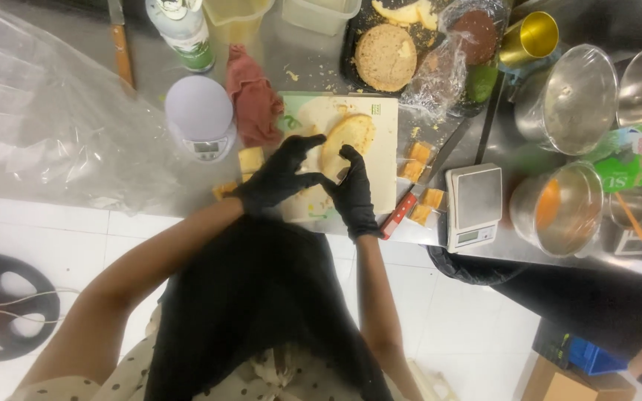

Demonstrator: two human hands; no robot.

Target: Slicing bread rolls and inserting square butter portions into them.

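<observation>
Between gloved hands [313,178], bread slice [347,141] diagonal.

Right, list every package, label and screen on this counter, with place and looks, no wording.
Bottle: top left, white with a green label.
Round scale: left of the cutting board, white, small grey screen in front.
Square scale: right of the board, steel top, small screen at its front edge.
Green and white packet: far right, among steel bowls.

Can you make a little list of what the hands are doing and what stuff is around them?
left hand: black glove, touching the bread round
right hand: black glove, gripping the bread round
under it: pale cutting board
left side: round scale, red cloth
right side: red-handled knife, square scale, orange cubes
</observation>
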